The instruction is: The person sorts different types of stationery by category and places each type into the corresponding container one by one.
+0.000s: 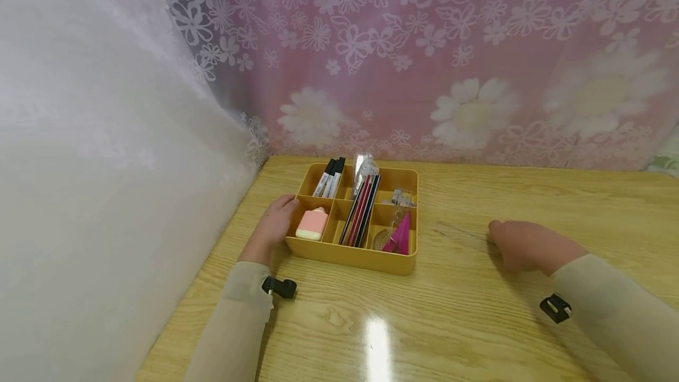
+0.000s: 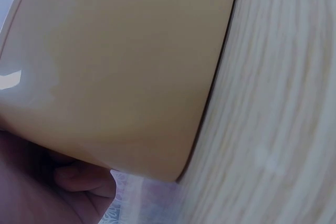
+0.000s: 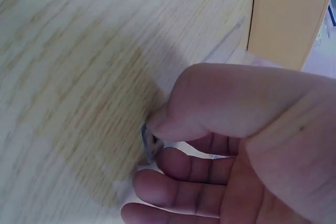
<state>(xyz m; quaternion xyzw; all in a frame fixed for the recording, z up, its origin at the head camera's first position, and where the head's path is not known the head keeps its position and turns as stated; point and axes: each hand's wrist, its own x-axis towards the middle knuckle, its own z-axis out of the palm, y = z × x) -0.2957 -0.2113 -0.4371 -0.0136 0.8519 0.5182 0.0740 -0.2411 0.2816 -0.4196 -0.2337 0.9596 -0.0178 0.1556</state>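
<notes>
A yellow desk organizer tray (image 1: 350,256) with several compartments stands on the table. My left hand (image 1: 276,220) holds its left wall; in the left wrist view, curled fingers (image 2: 86,179) lie against the tray's outer side (image 2: 131,77). To the right of the tray, my right hand (image 1: 530,246) pinches the end of a clear ruler (image 1: 461,231) between thumb and fingers. The right wrist view shows the ruler's end (image 3: 149,142) at the thumb tip, close to the tabletop. Most of the ruler is hard to make out against the wood.
Inside the tray are black-capped markers (image 1: 330,178), a pink and cream bottle-shaped item (image 1: 312,223), several pencils (image 1: 362,211), a magenta triangular piece (image 1: 399,236) and small clear items (image 1: 401,197). A white curtain (image 1: 106,164) hangs left, a pink floral one (image 1: 398,75) behind.
</notes>
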